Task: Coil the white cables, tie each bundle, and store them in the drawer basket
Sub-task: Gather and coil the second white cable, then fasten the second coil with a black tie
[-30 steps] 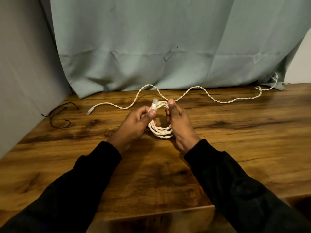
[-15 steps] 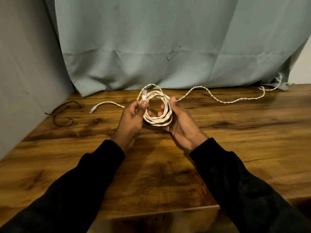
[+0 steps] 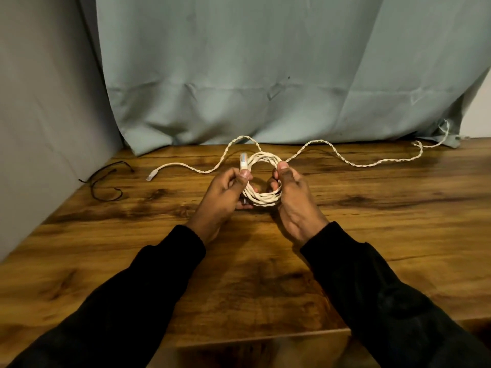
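Observation:
A coiled white cable bundle (image 3: 261,197) is held between both hands just above the wooden table (image 3: 372,235). My left hand (image 3: 225,195) pinches the coil's left side, with the clear plug end (image 3: 243,160) sticking up above the thumb. My right hand (image 3: 292,200) grips the coil's right side, thumb on top. Behind the hands a second white cable, twisted, (image 3: 345,159) lies loose across the table, its plug (image 3: 151,177) at the far left and its other end near the curtain at the far right.
A thin black tie wire (image 3: 106,181) lies at the table's left edge by the grey wall. A blue-grey curtain (image 3: 265,75) hangs behind the table. The table's front edge runs below my forearms. No drawer basket is visible.
The coil has been turned between my hands and lowered slightly toward the table. My right thumb has closed over its right side; the plug end still stands up at my left thumb.

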